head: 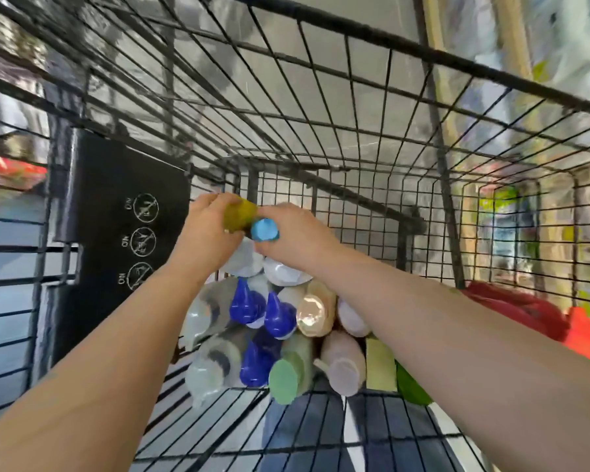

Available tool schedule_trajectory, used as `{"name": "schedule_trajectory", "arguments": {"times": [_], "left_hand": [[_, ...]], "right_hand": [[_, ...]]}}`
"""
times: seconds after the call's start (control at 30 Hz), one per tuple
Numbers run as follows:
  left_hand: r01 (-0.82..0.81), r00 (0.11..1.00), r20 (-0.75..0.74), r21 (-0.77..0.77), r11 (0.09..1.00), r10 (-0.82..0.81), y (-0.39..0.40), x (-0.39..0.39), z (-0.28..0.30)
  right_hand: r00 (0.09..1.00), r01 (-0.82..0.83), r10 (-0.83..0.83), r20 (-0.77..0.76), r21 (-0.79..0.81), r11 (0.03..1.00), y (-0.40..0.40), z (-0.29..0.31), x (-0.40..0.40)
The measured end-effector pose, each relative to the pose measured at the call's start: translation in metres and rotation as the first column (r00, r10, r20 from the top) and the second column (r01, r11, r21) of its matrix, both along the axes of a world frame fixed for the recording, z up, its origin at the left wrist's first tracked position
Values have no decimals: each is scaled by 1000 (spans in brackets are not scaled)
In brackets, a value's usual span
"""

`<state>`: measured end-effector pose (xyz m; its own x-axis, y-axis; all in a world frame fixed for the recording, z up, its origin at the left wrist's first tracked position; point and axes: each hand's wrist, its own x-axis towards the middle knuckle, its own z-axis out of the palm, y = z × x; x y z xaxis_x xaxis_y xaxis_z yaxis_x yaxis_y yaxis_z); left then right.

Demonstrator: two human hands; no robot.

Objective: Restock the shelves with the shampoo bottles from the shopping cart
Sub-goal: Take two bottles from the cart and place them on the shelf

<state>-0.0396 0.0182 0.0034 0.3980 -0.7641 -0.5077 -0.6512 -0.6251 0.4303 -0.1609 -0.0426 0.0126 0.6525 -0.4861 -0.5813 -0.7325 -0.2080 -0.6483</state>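
I look down into a black wire shopping cart (355,158). Several shampoo bottles lie stacked in its far end: white ones (280,272), blue-capped ones (247,306), a beige one (312,313), a green-capped one (285,378) and a clear one (206,373). My left hand (206,229) grips an olive-yellow bottle (239,214) at the top of the pile. My right hand (293,233) holds a bottle with a light blue cap (264,229) right beside it. Both bottles' bodies are mostly hidden by my fingers.
A black child-seat flap (116,212) with warning icons hangs on the cart's left wall. A red bag (521,308) and an orange item (583,335) lie at the right of the cart. Blurred store shelves (525,233) show through the wires on the right.
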Motion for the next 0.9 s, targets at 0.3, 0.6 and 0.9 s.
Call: {"name": "schedule_trajectory", "arguments": {"times": [0.3, 0.6, 0.9], "left_hand": [[49, 979, 196, 35, 998, -55, -10, -3, -12], [48, 962, 271, -11, 999, -43, -11, -8, 4], [64, 969, 246, -145, 987, -26, -16, -23, 44]], "right_hand": [[985, 167, -168, -46, -26, 986, 1, -13, 8], [987, 151, -157, -33, -144, 978, -11, -10, -1], [943, 332, -320, 88, -207, 920, -9, 20, -30]]}}
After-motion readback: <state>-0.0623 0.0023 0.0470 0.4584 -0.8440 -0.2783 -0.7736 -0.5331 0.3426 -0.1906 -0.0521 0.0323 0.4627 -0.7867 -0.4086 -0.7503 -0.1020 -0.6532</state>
